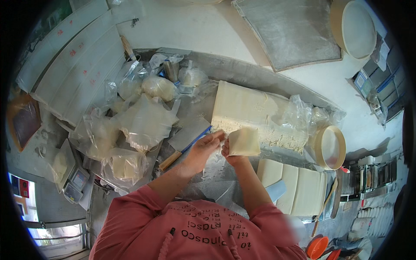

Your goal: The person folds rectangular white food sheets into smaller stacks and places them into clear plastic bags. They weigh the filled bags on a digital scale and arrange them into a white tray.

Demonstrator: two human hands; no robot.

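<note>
My right hand point(239, 157) holds a square stack of pale dough sheets point(245, 141) from below and its left side. Just left of the stack is my left hand point(204, 148), its fingers apart and nothing seen in it. Behind both hands a large pale dough block point(247, 100) lies on the floured work surface, its near side cut into ragged thin layers. A broad knife with a wooden handle point(170, 160) and a blue-edged blade point(191, 134) lies left of my left hand. Thick folded dough slabs point(294, 187) sit to the right of my right forearm, with a light blue scraper-like piece point(276, 190) on them.
Plastic bags point(146, 123) of dough crowd the left side. A bag with square sheets point(125, 167) lies nearer, beside a scale point(76, 185). A round wooden-rimmed sieve point(331, 148) stands at the right. A metal cup point(171, 70) stands at the back.
</note>
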